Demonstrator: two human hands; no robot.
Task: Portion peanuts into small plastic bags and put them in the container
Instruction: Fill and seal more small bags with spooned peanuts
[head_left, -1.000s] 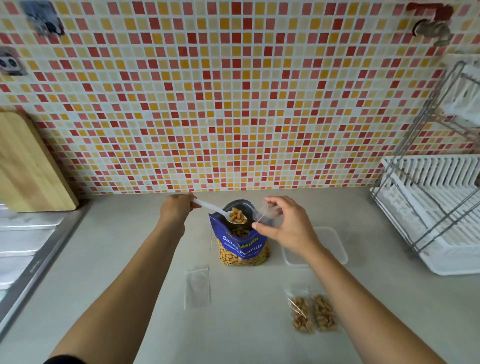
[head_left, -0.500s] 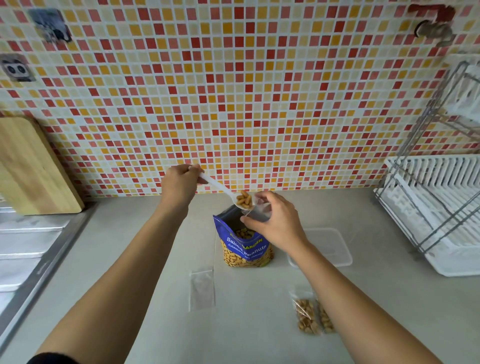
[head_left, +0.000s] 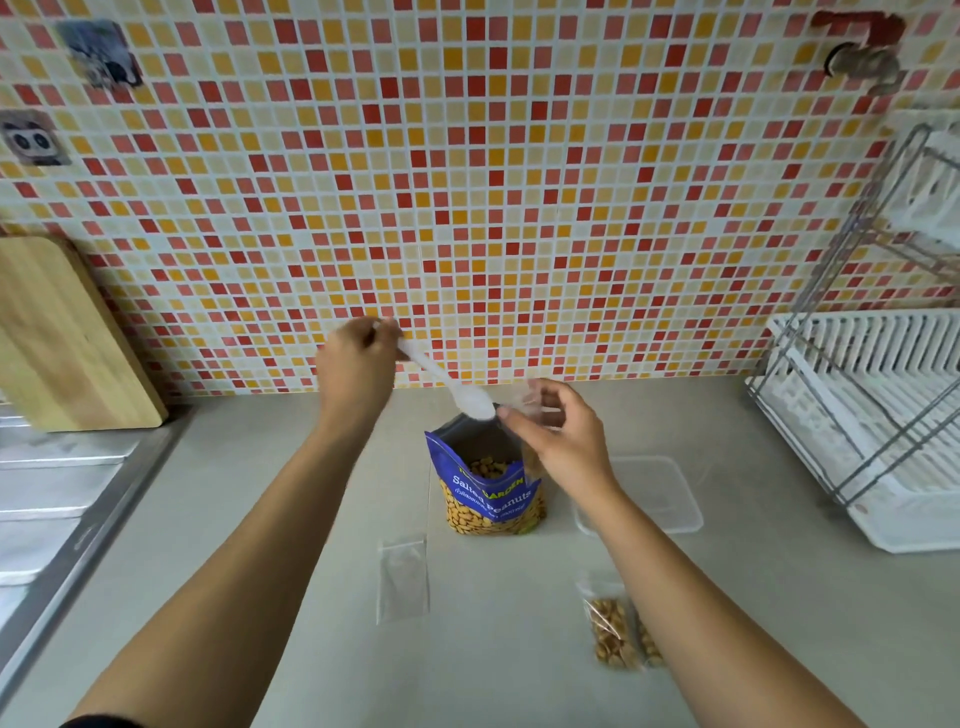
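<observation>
A blue peanut pouch (head_left: 485, 486) stands open in the middle of the counter, with peanuts visible inside. Above it, my left hand (head_left: 358, 364) grips a white plastic spoon (head_left: 452, 389) by the handle, bowl tilted down at the mouth of a small clear bag (head_left: 530, 410). My right hand (head_left: 558, 441) pinches that bag open just above the pouch's right side. An empty small bag (head_left: 402, 577) lies flat in front of the pouch. Two filled peanut bags (head_left: 613, 634) lie at the front right, partly behind my right forearm. The clear container (head_left: 660, 493) sits right of the pouch.
A white dish rack (head_left: 872, 415) with a wire frame stands at the right. A wooden cutting board (head_left: 57, 338) leans on the tiled wall at the left, above a steel sink drainboard (head_left: 52, 493).
My left hand lifted the loaded spoon out of the pouch and tipped it at the small bag; no peanuts show on the spoon now. My right hand raised the bag slightly.
</observation>
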